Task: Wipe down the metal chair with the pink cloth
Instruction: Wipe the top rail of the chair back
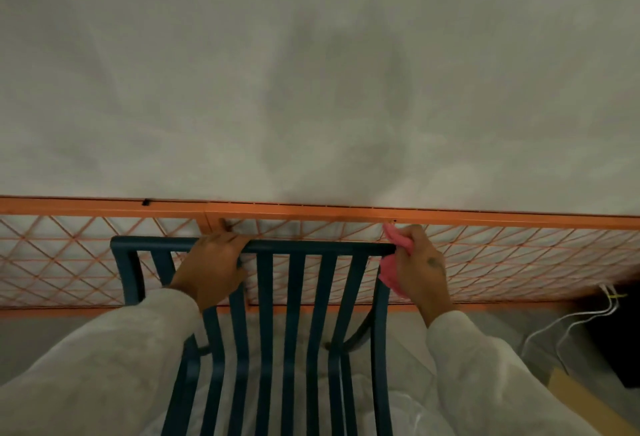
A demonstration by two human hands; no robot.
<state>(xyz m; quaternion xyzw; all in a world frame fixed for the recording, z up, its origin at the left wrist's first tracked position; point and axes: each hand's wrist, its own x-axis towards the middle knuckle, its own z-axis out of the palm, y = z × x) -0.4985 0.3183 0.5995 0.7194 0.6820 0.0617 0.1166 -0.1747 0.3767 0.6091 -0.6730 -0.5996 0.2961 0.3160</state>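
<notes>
A dark blue metal chair (pixel 298 297) with vertical slats stands in the lower middle, its back toward an orange fence. My left hand (pixel 211 265) grips the chair's top rail left of centre. My right hand (pixel 420 267) holds the pink cloth (pixel 391 271) bunched against the right end of the top rail, at the corner where the rail meets the side post. Part of the cloth is hidden under my fingers.
An orange metal mesh panel (pixel 86 259) with a top bar runs across the view right behind the chair. Beyond it is a pale grey wall (pixel 311 71). White cables (pixel 568 321) and a dark box lie at the lower right.
</notes>
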